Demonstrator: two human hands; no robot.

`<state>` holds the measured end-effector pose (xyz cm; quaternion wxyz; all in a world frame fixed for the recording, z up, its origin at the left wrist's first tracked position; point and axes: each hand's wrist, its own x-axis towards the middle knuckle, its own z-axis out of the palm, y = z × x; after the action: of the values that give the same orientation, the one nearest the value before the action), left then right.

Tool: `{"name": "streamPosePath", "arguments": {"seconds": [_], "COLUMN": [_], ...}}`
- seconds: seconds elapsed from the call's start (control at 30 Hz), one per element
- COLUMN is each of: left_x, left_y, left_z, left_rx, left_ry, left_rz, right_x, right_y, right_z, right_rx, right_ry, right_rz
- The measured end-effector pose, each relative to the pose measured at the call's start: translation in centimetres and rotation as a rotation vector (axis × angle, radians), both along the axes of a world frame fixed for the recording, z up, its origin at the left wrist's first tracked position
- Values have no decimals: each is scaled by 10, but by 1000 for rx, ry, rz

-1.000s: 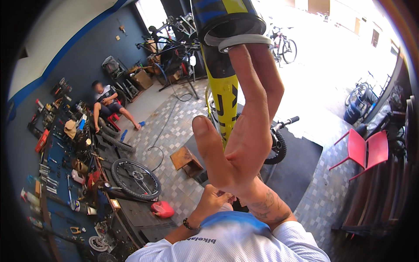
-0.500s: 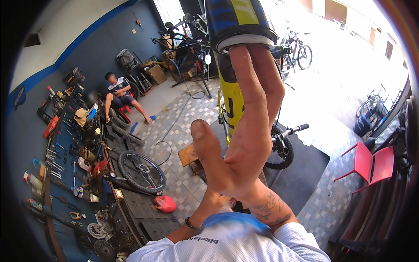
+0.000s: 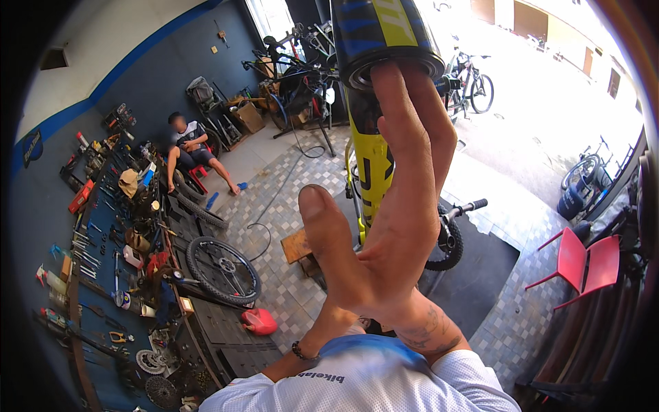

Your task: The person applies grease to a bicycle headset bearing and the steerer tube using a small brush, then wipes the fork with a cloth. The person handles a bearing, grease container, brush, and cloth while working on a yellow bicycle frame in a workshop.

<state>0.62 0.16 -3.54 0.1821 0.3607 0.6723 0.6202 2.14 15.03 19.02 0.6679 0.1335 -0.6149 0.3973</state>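
Observation:
A bicycle frame [image 3: 369,154] in yellow and black fills the upper middle of the view. Closest to me is the end of its wide black, blue and yellow tube [image 3: 374,31], which looks like the head tube. Its round opening has a dark rim with a thin silvery ring [image 3: 431,67] inside. My right hand [image 3: 398,233] reaches up with two fingers stretched out, their tips at this opening, and the thumb held well apart. Behind it, my left hand [image 3: 338,317] is mostly hidden, so its fingers do not show.
Left, a tool board [image 3: 103,240] hangs above dark drawers [image 3: 233,343], with a bicycle wheel [image 3: 223,269] and a red container [image 3: 259,321] nearby. A person [image 3: 189,147] sits farther back. Red chairs [image 3: 583,264] stand right. A handlebar [image 3: 470,206] and tyre [image 3: 449,247] lie beyond my hand.
The pale ring that stuck out at the tube's opening no longer shows there; a dark rim with a silvery ring does. Tube and right hand sit slightly farther right in view.

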Motion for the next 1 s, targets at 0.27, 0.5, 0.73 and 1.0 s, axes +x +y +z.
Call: {"name": "streamPosePath", "arguments": {"seconds": [0.27,0.5,0.73,1.0], "left_x": [-5,-1,7,-59], "left_y": [-4,-4,0,4], "left_z": [-5,-12,18,118], "left_rx": [-47,-207,-68,519], "left_ry": [-67,-226,-406,-105], "left_rz": [-58,-164,-144,-288], "right_x": [3,-3,52,71], "right_y": [-7,7,41,123], "right_z": [10,-2,-89,-44], "right_rx": [-83,66,-63,-169], "right_ry": [-5,52,-51,-127], "right_rz": [34,-35,-242,-241]}}
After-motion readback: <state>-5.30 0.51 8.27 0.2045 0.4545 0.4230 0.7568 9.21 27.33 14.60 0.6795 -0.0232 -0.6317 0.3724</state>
